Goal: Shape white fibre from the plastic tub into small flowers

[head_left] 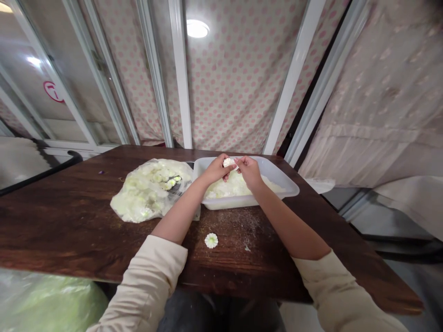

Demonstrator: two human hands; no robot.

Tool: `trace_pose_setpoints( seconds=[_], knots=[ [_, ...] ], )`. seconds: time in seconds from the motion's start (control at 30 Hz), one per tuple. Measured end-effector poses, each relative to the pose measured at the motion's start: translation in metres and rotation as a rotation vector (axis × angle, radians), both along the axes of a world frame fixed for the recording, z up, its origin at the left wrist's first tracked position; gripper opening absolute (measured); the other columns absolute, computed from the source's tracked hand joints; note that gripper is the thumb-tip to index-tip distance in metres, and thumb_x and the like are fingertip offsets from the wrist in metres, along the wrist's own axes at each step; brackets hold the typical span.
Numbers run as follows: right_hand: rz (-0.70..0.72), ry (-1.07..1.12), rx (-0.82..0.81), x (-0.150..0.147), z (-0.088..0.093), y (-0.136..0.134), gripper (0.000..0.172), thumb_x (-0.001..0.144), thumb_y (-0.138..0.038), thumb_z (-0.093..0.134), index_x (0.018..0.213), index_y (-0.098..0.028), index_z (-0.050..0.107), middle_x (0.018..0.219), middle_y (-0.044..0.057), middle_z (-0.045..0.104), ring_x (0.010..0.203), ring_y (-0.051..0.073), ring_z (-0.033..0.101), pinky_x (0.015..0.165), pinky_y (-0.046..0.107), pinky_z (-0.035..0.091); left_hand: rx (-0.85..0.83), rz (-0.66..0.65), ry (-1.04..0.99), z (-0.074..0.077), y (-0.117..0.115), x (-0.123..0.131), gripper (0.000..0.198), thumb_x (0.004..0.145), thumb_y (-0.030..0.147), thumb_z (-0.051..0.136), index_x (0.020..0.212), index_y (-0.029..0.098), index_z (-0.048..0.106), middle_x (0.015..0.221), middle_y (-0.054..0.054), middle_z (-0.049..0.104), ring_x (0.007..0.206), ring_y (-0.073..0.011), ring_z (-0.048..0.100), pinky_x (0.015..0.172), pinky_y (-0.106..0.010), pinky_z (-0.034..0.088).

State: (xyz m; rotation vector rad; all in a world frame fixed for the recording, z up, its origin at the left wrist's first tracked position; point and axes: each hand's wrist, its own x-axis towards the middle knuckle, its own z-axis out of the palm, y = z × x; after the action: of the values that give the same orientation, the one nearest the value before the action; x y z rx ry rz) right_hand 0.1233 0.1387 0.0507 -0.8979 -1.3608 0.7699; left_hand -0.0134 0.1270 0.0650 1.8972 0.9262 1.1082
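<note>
Above the tub, my left hand (pixel 217 169) is closed on a small white artificial flower (pixel 228 162) with ruffled edges. My right hand (pixel 250 171) comes in from the other side, its thumb and fingers pinched at the flower's right edge. Under both hands is a white plastic tub (pixel 290 188), holding a heap of pale whitish-yellow pieces (pixel 228 188) too blurred to make out singly. A white flower with a pale green centre (pixel 211 240) lies face up on the table, between my forearms.
A clear plastic bag (pixel 138 193) full of pale flowers lies left of the tub on the dark wooden table (pixel 69 221). White specks (pixel 242 226) dot the wood before the tub. Below the table's left edge is another bag (pixel 58 302) with light green contents. Curtained windows stand behind.
</note>
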Motion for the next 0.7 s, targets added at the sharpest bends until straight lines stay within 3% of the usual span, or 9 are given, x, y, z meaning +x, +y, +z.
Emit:
trace_pose_setpoints(
  seconds=[0.13, 0.33, 0.53, 0.7],
  knots=[
    [0.000, -0.034, -0.025, 0.000, -0.001, 0.000, 0.040, 0.070, -0.053, 0.058, 0.057, -0.018, 0.044, 0.046, -0.005, 0.042, 0.045, 0.007, 0.041, 0.045, 0.022, 0.036, 0.004, -0.108, 0.019, -0.001, -0.001, 0.001, 0.032, 0.078, 0.036, 0.057, 0.098, 0.018, 0.040, 0.046, 0.009, 0.047, 0.037, -0.0076, 0.047, 0.043, -0.019, 0.038],
    [-0.007, -0.048, -0.103, -0.001, 0.001, -0.005, 0.047, 0.072, -0.061, 0.049, 0.065, -0.015, 0.053, 0.049, -0.003, 0.043, 0.045, 0.008, 0.041, 0.041, 0.021, 0.033, -0.046, -0.195, 0.062, 0.004, -0.008, 0.000, 0.025, 0.080, 0.041, 0.051, 0.086, 0.017, 0.049, 0.043, 0.007, 0.043, 0.036, -0.0072, 0.043, 0.042, -0.020, 0.035],
    [0.181, 0.027, -0.185, -0.007, 0.003, -0.005, 0.045, 0.076, -0.060, 0.044, 0.074, -0.016, 0.052, 0.057, -0.001, 0.050, 0.046, 0.008, 0.047, 0.041, 0.020, 0.037, -0.014, -0.150, 0.012, 0.009, -0.008, -0.002, 0.025, 0.082, 0.037, 0.047, 0.072, 0.014, 0.052, 0.057, 0.001, 0.054, 0.035, -0.0038, 0.041, 0.038, -0.018, 0.033],
    [0.293, 0.031, -0.174, -0.009, 0.004, -0.008, 0.032, 0.075, -0.050, 0.054, 0.074, -0.020, 0.042, 0.056, -0.005, 0.047, 0.048, 0.008, 0.049, 0.043, 0.018, 0.036, -0.012, -0.028, -0.071, 0.007, -0.001, -0.002, 0.028, 0.084, 0.038, 0.043, 0.068, 0.015, 0.049, 0.042, 0.006, 0.043, 0.031, -0.0050, 0.039, 0.036, -0.017, 0.030]
  ],
)
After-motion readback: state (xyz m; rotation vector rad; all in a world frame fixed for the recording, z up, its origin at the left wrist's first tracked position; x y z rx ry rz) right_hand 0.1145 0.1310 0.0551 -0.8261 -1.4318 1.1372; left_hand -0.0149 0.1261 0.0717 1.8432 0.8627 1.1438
